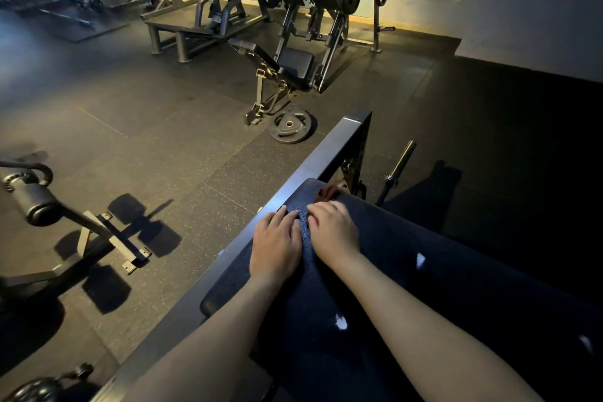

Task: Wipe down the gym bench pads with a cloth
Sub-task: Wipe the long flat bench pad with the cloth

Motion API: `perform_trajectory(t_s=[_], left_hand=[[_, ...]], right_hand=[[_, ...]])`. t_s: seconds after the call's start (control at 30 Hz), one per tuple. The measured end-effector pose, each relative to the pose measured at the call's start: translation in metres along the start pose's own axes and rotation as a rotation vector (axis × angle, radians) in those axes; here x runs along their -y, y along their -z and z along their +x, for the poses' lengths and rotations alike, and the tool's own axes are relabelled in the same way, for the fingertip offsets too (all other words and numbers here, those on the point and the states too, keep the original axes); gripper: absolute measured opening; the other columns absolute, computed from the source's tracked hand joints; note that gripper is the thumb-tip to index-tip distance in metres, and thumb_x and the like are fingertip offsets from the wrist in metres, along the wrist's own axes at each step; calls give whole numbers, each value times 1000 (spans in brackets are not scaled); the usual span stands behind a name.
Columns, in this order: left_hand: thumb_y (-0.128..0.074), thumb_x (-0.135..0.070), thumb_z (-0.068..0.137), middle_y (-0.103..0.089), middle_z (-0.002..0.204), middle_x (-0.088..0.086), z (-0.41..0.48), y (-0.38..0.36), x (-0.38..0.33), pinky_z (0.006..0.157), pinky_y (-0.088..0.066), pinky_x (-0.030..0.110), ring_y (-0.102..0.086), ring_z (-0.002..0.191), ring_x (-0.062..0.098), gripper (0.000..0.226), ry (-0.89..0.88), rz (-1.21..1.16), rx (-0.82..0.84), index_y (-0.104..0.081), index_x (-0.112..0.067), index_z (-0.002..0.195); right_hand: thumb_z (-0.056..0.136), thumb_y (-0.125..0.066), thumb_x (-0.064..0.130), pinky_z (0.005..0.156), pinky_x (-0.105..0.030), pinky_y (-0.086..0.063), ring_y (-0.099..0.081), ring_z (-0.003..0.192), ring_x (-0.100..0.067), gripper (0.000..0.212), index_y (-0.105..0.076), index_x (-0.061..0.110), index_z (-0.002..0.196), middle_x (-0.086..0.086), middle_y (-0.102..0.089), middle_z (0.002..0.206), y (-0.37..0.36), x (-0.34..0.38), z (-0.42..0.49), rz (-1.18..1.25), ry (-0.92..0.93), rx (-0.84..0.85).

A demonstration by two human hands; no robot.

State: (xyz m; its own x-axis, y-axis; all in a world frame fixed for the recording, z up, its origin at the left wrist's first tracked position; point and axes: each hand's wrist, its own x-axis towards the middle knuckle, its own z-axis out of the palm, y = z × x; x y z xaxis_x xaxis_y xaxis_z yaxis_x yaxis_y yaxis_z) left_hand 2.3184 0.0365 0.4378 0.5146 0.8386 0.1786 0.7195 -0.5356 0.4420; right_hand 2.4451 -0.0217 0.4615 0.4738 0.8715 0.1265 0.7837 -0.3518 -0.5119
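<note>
While the left hand (275,245) and right hand (334,232) press flat, side by side, on the far end of the bench pad (440,271) (cloth lost against its dark cover), its length runs back toward the person.

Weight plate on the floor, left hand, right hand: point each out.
weight plate (289,125), head view, centre hub
left hand (275,243), head view, back of the hand
right hand (334,232), head view, back of the hand

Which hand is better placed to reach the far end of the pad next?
Right, probably: the right hand lies further up the pad, nearer its far end; the left hand sits back beside the frame rail.
</note>
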Motion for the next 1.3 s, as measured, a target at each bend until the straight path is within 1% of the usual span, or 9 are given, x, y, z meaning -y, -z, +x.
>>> perform_trajectory(t_s=[0.13, 0.3, 0.4, 0.57, 0.7, 0.8, 0.9, 1.1, 1.3], left_hand=[[-15, -48, 101, -56, 147, 1, -1, 0, 1, 119, -24, 35, -40, 140, 18, 66, -12, 1, 4, -61, -20, 138], [-18, -49, 100, -56, 146, 1, -1, 1, -3, 118, -27, 38, -44, 135, 21, 64, 10, -19, -40, -63, -21, 136], [-20, -48, 99, -61, 140, -1, 2, 1, 0, 116, -29, 36, -49, 132, 19, 62, 34, -96, -60, -66, -21, 130], [-41, -33, 94, -68, 101, -7, -15, 20, 9, 87, -26, 32, -58, 102, 20, 26, 213, -215, -169, -66, -27, 96], [-37, -39, 94, -66, 127, -8, -63, 33, 41, 99, -27, 39, -53, 118, 20, 39, 137, -15, -159, -70, -29, 112], [-42, -32, 95, -62, 137, -4, -77, 37, 44, 103, -27, 40, -50, 126, 23, 41, 80, -40, -117, -68, -23, 124], [-45, -22, 91, -65, 131, -4, -84, 41, 42, 99, -25, 32, -55, 122, 20, 39, 93, -88, -145, -68, -21, 123], [-41, -25, 93, -63, 126, -9, -121, 46, 63, 106, -33, 48, -52, 122, 14, 38, 189, -235, -226, -64, -25, 125], [-43, -24, 106, -48, 149, -7, -153, 54, 73, 112, -20, 39, -30, 139, 17, 36, 219, -202, -153, -56, -26, 140]], right_hand=[[102, -48, 34, 103, -37, -44, -39, 135, -14, 33, -60, 28, 132, 12, -57, 137, 7, -10, -17, -5, 193, 77], [103, -46, 30, 110, -37, -36, -37, 137, -24, 36, -57, 19, 136, 2, -52, 144, 17, -36, 39, -42, -86, 12], [105, -42, 29, 112, -35, -31, -36, 139, -24, 34, -59, 17, 132, 0, -56, 142, 4, -13, 40, -59, -44, 35], [103, -47, 31, 116, -37, -34, -37, 141, -15, 34, -61, 23, 133, 5, -58, 141, -5, 31, -26, 73, 178, 140], [102, -51, 28, 114, -34, -34, -38, 141, -17, 36, -60, 21, 137, 7, -57, 142, 1, 29, -65, 58, 351, 205], [105, -44, 32, 115, -38, -35, -31, 144, -16, 39, -52, 23, 142, 6, -49, 149, 1, 26, -46, -17, 199, 146], [107, -38, 30, 114, -37, -31, -30, 144, -18, 41, -48, 18, 145, 1, -47, 150, -6, 43, -35, -11, 28, 91], [100, -50, 23, 117, -34, -31, -44, 138, -22, 38, -60, 17, 136, -1, -60, 139, -45, 98, -99, 91, 265, 163], [103, -47, 25, 111, -39, -36, -42, 133, -21, 33, -58, 15, 133, -1, -56, 137, -30, 96, -94, 43, 271, 175]])
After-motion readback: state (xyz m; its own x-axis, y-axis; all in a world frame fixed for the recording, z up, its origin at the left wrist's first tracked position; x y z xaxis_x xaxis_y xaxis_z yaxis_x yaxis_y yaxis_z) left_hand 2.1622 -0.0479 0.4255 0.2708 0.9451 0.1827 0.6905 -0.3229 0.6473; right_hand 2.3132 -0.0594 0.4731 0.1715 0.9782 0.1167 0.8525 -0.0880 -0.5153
